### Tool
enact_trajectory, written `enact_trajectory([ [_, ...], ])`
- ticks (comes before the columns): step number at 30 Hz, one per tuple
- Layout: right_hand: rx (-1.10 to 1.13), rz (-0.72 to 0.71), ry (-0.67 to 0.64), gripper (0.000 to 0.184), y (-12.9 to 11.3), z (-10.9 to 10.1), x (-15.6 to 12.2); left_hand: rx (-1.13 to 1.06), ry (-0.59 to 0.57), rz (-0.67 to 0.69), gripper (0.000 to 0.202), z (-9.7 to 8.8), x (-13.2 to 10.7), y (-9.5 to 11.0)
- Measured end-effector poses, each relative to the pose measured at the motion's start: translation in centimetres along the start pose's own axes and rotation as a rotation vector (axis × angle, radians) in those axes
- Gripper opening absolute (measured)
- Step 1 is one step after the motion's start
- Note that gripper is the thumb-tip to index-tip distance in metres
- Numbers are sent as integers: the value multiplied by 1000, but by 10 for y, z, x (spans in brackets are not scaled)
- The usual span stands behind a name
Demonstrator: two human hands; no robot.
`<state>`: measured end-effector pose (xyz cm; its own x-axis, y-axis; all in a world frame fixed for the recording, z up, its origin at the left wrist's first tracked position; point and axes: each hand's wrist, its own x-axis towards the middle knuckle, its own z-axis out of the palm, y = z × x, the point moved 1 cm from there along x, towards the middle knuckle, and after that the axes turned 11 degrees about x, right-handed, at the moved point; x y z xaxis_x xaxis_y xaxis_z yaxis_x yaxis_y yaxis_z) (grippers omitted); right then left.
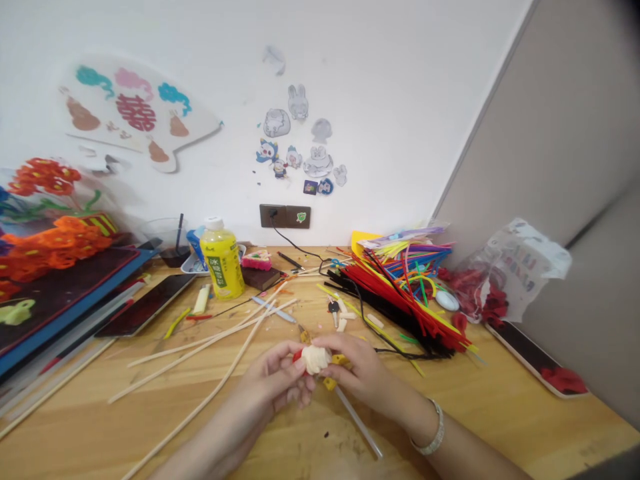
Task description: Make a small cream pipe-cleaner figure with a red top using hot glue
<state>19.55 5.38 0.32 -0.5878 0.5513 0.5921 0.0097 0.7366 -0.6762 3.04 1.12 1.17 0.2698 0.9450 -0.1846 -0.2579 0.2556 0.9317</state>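
Note:
My left hand (277, 380) and my right hand (363, 373) meet above the near middle of the desk, both closed on a small cream, ruffled, fuzzy-looking piece (316, 360). A bit of red shows at its left side, by the left fingertips. Its exact kind is not clear. Under and behind the hands lies a yellow glue gun (329, 384), mostly covered by the fingers. A clear glue stick (359, 423) sticks out from it toward me. Short cream pieces (342, 325) and a key (334, 311) lie just beyond the hands.
Long cream strips (200, 343) cross the desk on the left, near a tablet (147, 307) and a yellow drink bottle (222, 261). To the right are a pile of coloured pipe cleaners (400, 287), a black cord (361, 303), a plastic bag (520, 267) and a phone (530, 357).

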Motion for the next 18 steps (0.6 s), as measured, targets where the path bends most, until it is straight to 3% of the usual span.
enact_trajectory([
  [6, -121, -13, -33, 20, -4, 2, -1, 147, 25, 63, 29, -2, 4, -2],
  [12, -265, -112, -130, 29, -9, 1, -1, 287, -16, 149, 29, -9, 10, -7],
  [18, -136, -81, -13, 24, -6, 5, 0, 311, -16, 159, 31, -3, 6, 1],
])
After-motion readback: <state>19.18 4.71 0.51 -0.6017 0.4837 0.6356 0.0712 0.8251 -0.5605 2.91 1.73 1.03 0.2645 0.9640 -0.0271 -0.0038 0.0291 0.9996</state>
